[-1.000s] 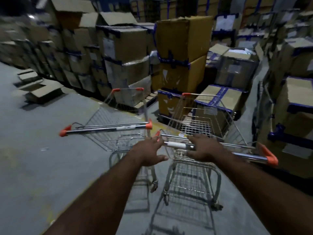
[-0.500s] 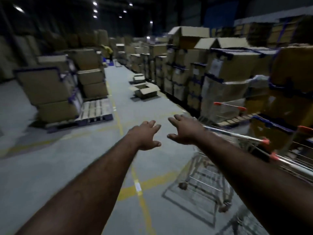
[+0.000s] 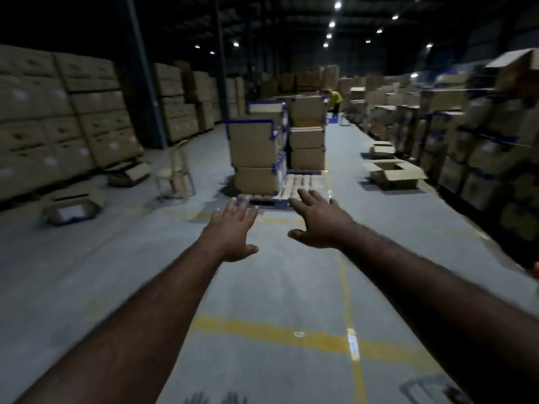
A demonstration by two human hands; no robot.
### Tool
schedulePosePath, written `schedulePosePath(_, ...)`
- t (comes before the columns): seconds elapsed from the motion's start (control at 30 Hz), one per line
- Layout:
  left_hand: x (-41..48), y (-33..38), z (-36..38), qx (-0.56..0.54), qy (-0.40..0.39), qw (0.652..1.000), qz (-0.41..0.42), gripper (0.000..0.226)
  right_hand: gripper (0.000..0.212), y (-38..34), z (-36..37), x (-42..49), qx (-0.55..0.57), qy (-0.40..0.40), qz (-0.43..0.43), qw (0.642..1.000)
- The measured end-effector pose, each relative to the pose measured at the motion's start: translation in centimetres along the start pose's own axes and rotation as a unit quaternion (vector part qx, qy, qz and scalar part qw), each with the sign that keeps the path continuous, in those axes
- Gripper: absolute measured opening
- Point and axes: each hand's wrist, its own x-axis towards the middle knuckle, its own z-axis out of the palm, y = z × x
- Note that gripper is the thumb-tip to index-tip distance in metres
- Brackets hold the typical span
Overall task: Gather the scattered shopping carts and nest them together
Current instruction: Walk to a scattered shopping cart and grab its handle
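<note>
Two hands hang stretched out in the middle of the frame above the floor [image 3: 122,258], and neither holds anything. The left hand [image 3: 233,231] is palm down with its fingers straight and spread. The right hand [image 3: 318,220] is splayed the same way, thumb out to the side.

No shopping carts are plainly in view. An orange sliver [image 3: 535,269] at the right edge and a blurred wiry shape in the lower right corner might belong to one, but I cannot tell.

With empty hands and a view running down the aisle, the step in hand looks like the search for the next stray cart. The next move calls for spotting one, walking to it, taking its handle in both hands and lining it up square behind the others so the basket slides in.

As for containers, an open cardboard box [image 3: 393,173] sits on the floor right of centre with its flaps folded out. Its inside is dark and nothing can be made out in it. In the centre, closed boxes [image 3: 256,153] with blue edging are stacked on a wooden pallet [image 3: 303,185], part of which is bare. At lower left a tipped box [image 3: 73,205] lies on the floor, its contents hidden.
</note>
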Motion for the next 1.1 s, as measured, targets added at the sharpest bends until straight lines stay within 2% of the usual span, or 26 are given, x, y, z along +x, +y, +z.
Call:
schedulePosePath(0.17,-2.0,-10.0,1.7,0.032,0.033,0.992,-0.115,0.109,0.091,-7.0,1.2,7.6,0.000,0.033,-0.094,0.995)
schedulePosePath(0.43,-2.0,-23.6,3.6,0.031,-0.002,0.973,-0.229,0.106,0.092,-16.7,3.3,22.2,0.040,0.035,-0.210,0.976)
schedulePosePath(0.63,-1.7,-33.9,3.5,0.034,-0.018,0.944,-0.329,0.105,0.092,-25.6,3.3,33.1,0.056,0.031,-0.294,0.954)
schedulePosePath(0.87,-4.6,-43.9,5.1,0.023,-0.040,0.910,-0.412,0.104,0.095,-40.3,3.6,41.5,0.072,0.022,-0.393,0.916)
schedulePosePath(1.1,-11.0,-58.5,8.0,0.025,-0.032,0.875,-0.482,0.105,0.095,-57.6,3.7,46.7,0.073,0.038,-0.479,0.874)
